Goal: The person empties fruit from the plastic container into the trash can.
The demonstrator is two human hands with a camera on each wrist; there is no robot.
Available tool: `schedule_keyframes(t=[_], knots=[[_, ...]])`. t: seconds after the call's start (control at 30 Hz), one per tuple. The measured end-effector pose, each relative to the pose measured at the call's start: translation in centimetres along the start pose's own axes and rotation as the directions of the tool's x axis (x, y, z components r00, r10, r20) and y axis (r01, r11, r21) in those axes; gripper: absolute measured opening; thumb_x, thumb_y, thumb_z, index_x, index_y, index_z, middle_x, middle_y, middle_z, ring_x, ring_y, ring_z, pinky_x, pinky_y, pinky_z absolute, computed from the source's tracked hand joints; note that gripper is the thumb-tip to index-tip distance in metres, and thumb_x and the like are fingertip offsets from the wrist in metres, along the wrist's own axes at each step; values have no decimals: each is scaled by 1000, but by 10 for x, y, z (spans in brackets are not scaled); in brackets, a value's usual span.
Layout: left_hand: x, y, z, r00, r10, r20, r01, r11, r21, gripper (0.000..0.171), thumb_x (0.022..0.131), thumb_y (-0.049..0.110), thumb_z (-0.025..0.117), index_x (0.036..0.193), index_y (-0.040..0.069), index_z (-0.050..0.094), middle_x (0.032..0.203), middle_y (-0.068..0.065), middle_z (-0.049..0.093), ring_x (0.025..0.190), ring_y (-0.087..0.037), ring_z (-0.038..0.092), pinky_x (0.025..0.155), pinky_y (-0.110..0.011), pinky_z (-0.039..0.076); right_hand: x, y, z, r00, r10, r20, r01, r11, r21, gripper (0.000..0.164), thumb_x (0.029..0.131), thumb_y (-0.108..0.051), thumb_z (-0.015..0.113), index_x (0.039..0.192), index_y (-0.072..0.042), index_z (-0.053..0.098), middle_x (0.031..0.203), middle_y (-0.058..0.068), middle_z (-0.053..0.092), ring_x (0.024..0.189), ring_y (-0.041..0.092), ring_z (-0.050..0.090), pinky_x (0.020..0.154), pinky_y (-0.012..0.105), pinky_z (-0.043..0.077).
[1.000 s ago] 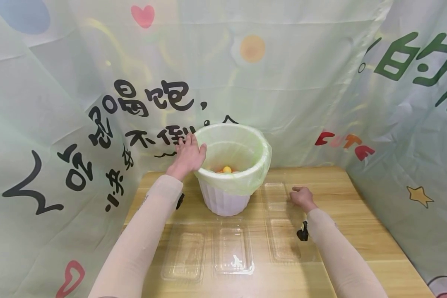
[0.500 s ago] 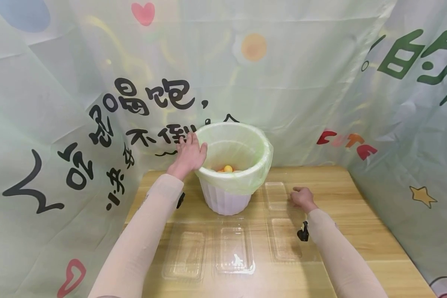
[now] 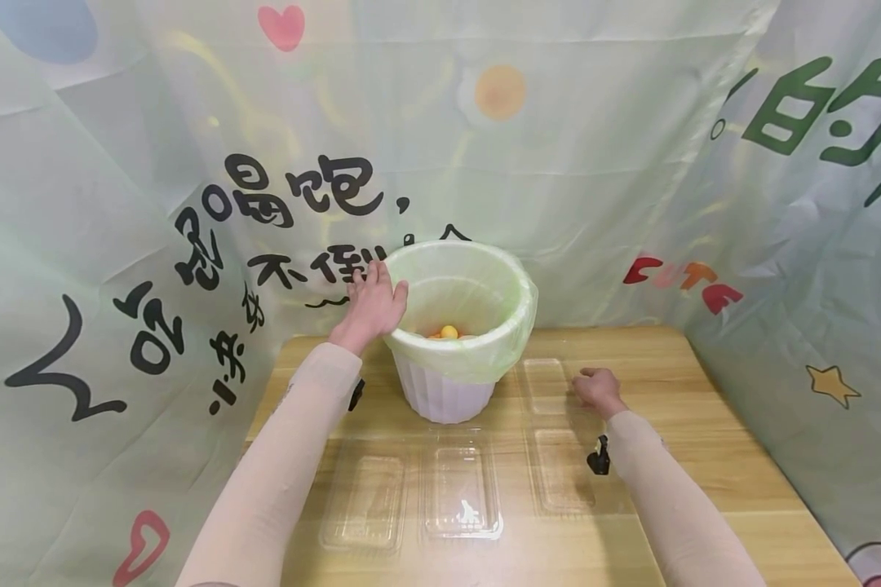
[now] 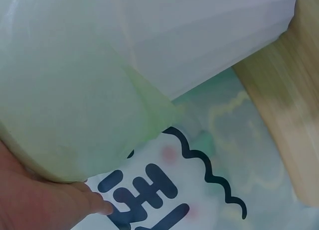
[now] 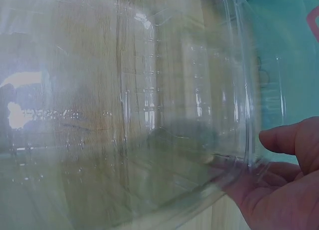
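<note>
A white ribbed bin [image 3: 446,395] stands at the back of the wooden table, lined with a thin pale green bag [image 3: 514,346] folded over its rim. Inside it, a small yellow ball [image 3: 449,333] shows above orange things too hidden to name. My left hand [image 3: 370,306] rests on the left side of the bagged rim, fingers extended. My right hand [image 3: 596,390] is beside the rear right clear plastic box [image 3: 545,385]. In the right wrist view, its fingers touch the box's edge from behind, while the thumb [image 5: 279,140] stands apart from it.
Three more clear plastic boxes lie on the table: one at front right [image 3: 564,471], one in the middle [image 3: 461,493] and one at left [image 3: 367,501]. Printed cloth [image 3: 595,204] hangs close behind the table and along both sides.
</note>
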State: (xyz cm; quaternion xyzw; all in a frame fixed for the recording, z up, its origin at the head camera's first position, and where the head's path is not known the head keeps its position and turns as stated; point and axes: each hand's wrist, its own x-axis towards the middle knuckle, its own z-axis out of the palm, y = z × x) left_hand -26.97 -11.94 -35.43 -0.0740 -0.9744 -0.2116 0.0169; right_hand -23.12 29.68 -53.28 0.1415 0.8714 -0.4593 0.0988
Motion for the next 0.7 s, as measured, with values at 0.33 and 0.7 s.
schedule_keyframes(t=[0.33,0.7], knots=[[-4,-6,-3,999,-29,-30,25,994,-107,78,113,48,19,164,-10,7,175,-28,1,160,-55,-1,132,-62,0,-3,-22,-14,993,-100,-60,89,982,-164,59,103,-18,46,150,18,42,155,40,42,140,55,45,115,63,43],[-14,-30,-23,998,-38,-60,27,986,-167,74,113,47,21,167,-3,11,174,-29,2,159,-58,-2,130,-67,-1,-7,-92,-39,945,-317,-78,294,930,-219,60,111,-30,36,156,9,41,157,34,45,143,51,47,116,62,44]])
